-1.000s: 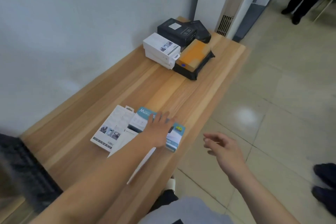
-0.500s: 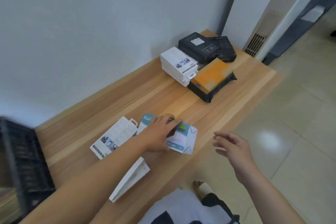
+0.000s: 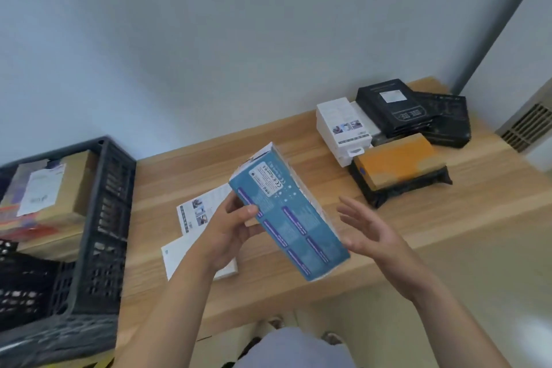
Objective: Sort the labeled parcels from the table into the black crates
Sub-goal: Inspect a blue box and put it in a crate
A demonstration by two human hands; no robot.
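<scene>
My left hand [image 3: 230, 230] grips a blue and white box [image 3: 289, 215] and holds it tilted above the wooden table [image 3: 448, 218], printed back face toward me. My right hand [image 3: 370, 230] hovers just right of the box with fingers spread, not touching it. Under my left hand lie two flat white parcels [image 3: 197, 212] on the table. A black crate [image 3: 98, 233] stands at the left, and a cardboard parcel with a white label [image 3: 44, 188] sits inside it.
At the table's far right sits a pile: a white box [image 3: 343, 128], two black parcels [image 3: 394, 107] and an orange box [image 3: 397, 158] on a black bag. A grey wall runs behind the table. A floor vent [image 3: 525, 128] is at the right.
My left hand has lifted the blue box off the table and turned it upright and tilted. My view swung left, bringing the black crate into sight. My right hand rose beside the box.
</scene>
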